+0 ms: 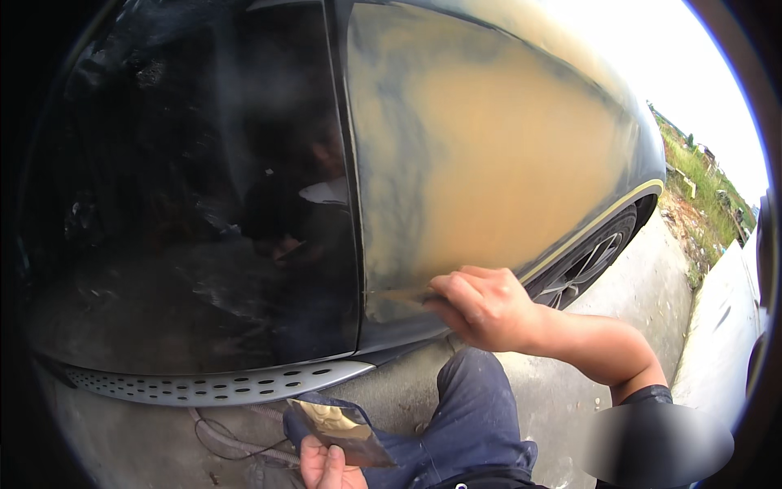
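My right hand is closed at the lower edge of the car's rear side panel, which is coated in tan filler with grey sanded patches. Between its fingers is a thin dark scraper, mostly hidden by the hand, its end close against the panel. A thin tan streak lies on the panel just left of it. Low in the picture, my left hand grips the edge of a flat, dark putty board. A lump of pale yellow filler sits on top of the board.
The glossy black door fills the left side, above a perforated silver running board. A rear wheel stands to the right, under yellow-edged arch trim. A hose lies on the concrete near my legs. A white panel is at far right.
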Demonstrator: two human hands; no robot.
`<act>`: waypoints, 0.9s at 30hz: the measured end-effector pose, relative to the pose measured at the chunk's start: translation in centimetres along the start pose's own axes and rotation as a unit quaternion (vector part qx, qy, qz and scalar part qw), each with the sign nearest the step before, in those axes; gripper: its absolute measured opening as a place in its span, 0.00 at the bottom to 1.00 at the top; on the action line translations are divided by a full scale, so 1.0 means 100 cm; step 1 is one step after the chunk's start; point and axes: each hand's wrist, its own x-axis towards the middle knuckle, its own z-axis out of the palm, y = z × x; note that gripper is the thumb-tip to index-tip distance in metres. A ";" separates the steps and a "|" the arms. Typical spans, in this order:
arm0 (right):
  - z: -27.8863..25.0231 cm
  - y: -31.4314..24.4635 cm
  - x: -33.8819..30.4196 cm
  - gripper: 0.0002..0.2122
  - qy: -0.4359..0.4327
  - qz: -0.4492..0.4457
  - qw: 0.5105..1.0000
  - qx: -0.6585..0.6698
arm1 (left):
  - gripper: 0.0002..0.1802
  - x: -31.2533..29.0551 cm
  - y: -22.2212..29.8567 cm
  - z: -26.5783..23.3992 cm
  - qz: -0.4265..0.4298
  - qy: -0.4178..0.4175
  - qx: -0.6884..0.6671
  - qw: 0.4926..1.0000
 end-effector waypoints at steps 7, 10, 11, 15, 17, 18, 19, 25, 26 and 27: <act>0.025 0.000 -0.032 0.10 -0.024 0.017 0.999 0.022 | 0.16 0.001 -0.014 0.002 -0.015 0.004 0.023 1.000; 0.017 -0.024 -0.045 0.12 0.035 0.113 0.983 0.138 | 0.17 -0.001 -0.018 0.001 -0.033 0.019 0.038 0.999; 0.020 -0.030 -0.057 0.12 0.071 0.075 0.986 0.134 | 0.17 -0.002 -0.017 0.004 -0.040 0.024 0.040 0.998; 0.033 -0.052 -0.114 0.10 0.063 -0.037 0.991 0.116 | 0.19 0.005 -0.025 0.013 -0.068 0.046 0.032 0.996; 0.038 -0.068 -0.130 0.12 0.132 -0.032 0.981 0.141 | 0.20 0.009 -0.033 0.025 -0.085 0.065 0.035 0.994; 0.040 -0.077 -0.134 0.13 0.164 -0.036 0.972 0.163 | 0.20 0.010 -0.034 0.030 -0.095 0.074 0.040 0.992; 0.045 -0.083 -0.142 0.14 0.161 -0.015 0.967 0.198 | 0.20 0.010 -0.036 0.035 -0.104 0.083 0.044 0.990; 0.067 -0.087 -0.195 0.19 0.156 0.154 0.960 0.177 | 0.18 0.019 -0.045 0.047 -0.090 0.080 0.100 0.988; 0.059 -0.089 -0.192 0.18 0.184 0.155 0.951 0.192 | 0.18 0.019 -0.046 0.049 -0.091 0.083 0.122 0.985; 0.054 -0.092 -0.191 0.17 0.212 0.142 0.944 0.208 | 0.18 0.018 -0.052 0.054 -0.096 0.088 0.138 0.982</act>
